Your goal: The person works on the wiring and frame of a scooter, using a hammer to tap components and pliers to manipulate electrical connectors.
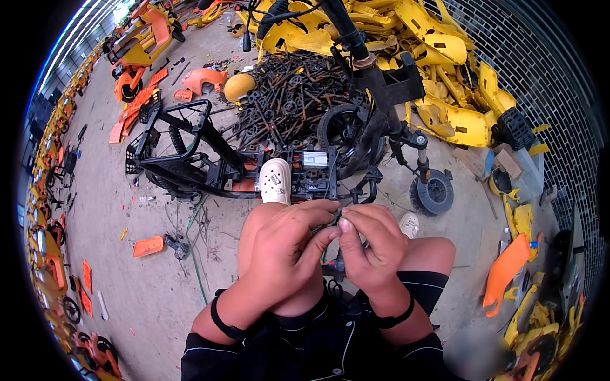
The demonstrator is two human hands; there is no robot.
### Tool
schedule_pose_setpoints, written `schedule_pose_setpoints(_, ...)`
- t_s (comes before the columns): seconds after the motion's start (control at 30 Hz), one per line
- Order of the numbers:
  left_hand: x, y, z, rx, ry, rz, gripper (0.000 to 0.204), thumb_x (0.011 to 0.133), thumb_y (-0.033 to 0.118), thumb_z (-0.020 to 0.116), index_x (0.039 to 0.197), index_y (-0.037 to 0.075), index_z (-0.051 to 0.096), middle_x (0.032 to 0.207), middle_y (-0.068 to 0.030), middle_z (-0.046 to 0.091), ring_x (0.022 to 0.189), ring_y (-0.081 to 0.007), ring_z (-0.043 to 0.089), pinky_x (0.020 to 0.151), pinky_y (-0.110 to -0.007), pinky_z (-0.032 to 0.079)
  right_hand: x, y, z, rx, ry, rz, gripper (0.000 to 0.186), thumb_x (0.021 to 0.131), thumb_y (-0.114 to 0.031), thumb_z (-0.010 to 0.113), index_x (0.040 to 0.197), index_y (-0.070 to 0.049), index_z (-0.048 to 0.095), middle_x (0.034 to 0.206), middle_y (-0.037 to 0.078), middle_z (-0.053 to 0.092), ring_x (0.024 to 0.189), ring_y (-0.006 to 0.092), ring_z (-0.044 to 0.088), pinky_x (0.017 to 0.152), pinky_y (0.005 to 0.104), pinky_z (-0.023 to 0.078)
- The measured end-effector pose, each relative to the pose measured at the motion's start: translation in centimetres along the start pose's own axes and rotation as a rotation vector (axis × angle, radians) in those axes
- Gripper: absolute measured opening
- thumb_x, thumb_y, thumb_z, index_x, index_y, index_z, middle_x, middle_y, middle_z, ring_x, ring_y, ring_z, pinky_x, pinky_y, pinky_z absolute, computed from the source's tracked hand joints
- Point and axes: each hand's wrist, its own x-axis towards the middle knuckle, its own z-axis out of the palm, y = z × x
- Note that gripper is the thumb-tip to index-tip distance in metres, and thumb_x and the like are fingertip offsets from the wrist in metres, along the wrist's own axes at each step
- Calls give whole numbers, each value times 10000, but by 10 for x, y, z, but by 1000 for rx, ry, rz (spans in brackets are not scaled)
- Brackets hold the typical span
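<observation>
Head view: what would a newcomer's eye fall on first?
Likely the yellow panel heap, upper right, beside a dark pile of metal parts. A stripped black scooter frame lies across the middle, a pale clog over it. Below, the left hand and right hand pinch a small dark piece.

The bare left hand (283, 247) and bare right hand (373, 244) mostly hide a tiny dark piece (337, 218), possibly metal. A rounded grey patch (478, 354), lower right, is blurred; the black tubular steering column (340, 22) is cut off above.
</observation>
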Motion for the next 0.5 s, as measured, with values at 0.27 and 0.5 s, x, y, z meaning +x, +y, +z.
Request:
schedule_pose_setpoints(0.27, 3, 2, -7, 66, -42, -2, 287, 791, 20, 804, 1039, 40, 661, 1017, -116, 733, 940, -313, 695, 809, -376, 528, -5, -1, -3, 193, -49, 205, 150, 844, 27, 772, 991, 14, 747, 965, 133, 730, 838, 267, 700, 756, 340, 556)
schedule_pose_setpoints(0.5, -9, -8, 0, 182, 56, 12, 322, 723, -20, 813, 997, 71, 672, 961, -93, 728, 899, -325, 686, 840, -422, 517, -8, 0, 1, 96, -31, 122, 170, 820, 10, 789, 981, -9, 738, 1142, 126, 698, 971, 271, 656, 830, 356, 534)
